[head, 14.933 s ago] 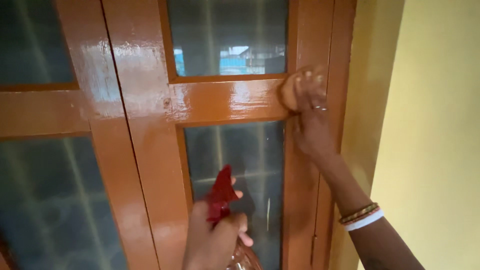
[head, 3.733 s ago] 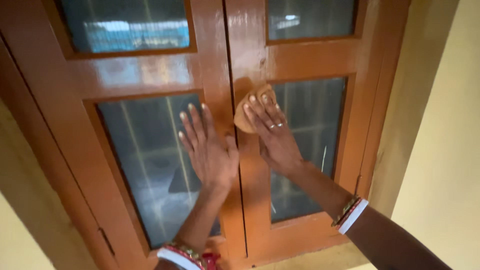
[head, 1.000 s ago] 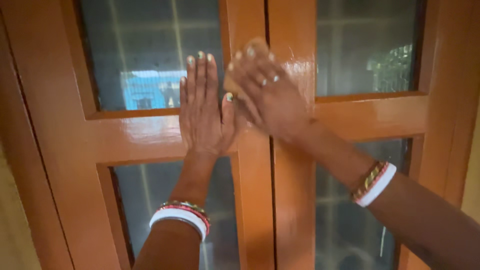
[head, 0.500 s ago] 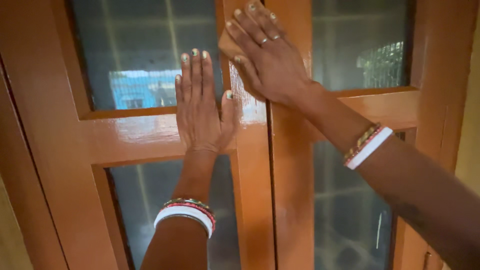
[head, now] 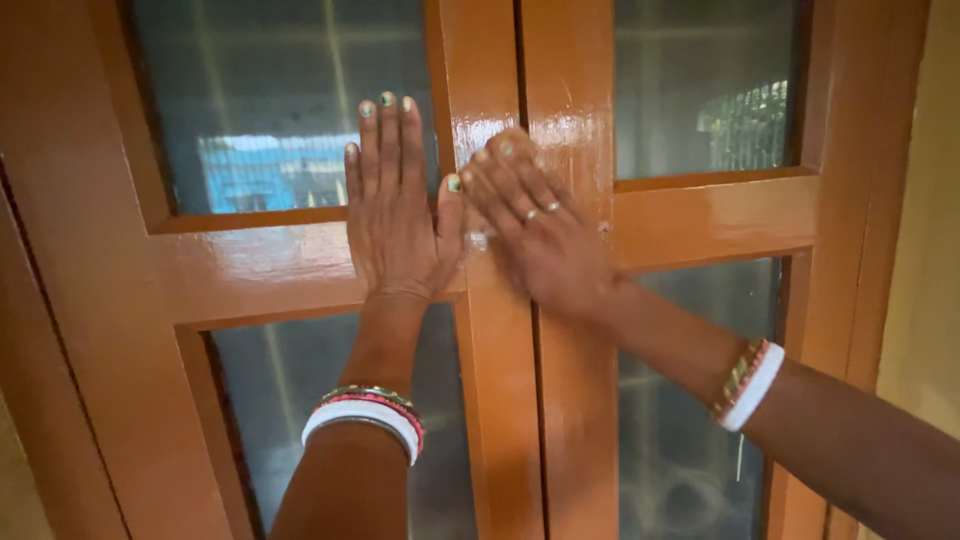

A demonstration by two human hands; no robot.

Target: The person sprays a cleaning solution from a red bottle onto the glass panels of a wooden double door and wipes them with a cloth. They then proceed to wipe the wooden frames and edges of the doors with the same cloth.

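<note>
My left hand (head: 395, 220) lies flat and spread on the left shutter of a glossy orange-brown wooden window (head: 260, 270), fingers up over the glass, palm on the crossbar. My right hand (head: 535, 240) presses a tan cloth (head: 512, 134) against the centre stiles (head: 500, 400) where the two shutters meet. The cloth is almost wholly hidden under the fingers; only a sliver shows past the fingertips. The two hands sit side by side, thumb of the left nearly touching the right. Both wrists wear bangles.
Frosted glass panes (head: 700, 90) fill the shutters above and below the crossbars. The outer window frame (head: 880, 200) runs down the right side, with a yellow wall (head: 940, 250) beyond it. The wood looks wet and shiny near the hands.
My right hand has slid down the centre stile with the cloth, from the top of the view to crossbar height. My left hand has stayed flat in the same place.
</note>
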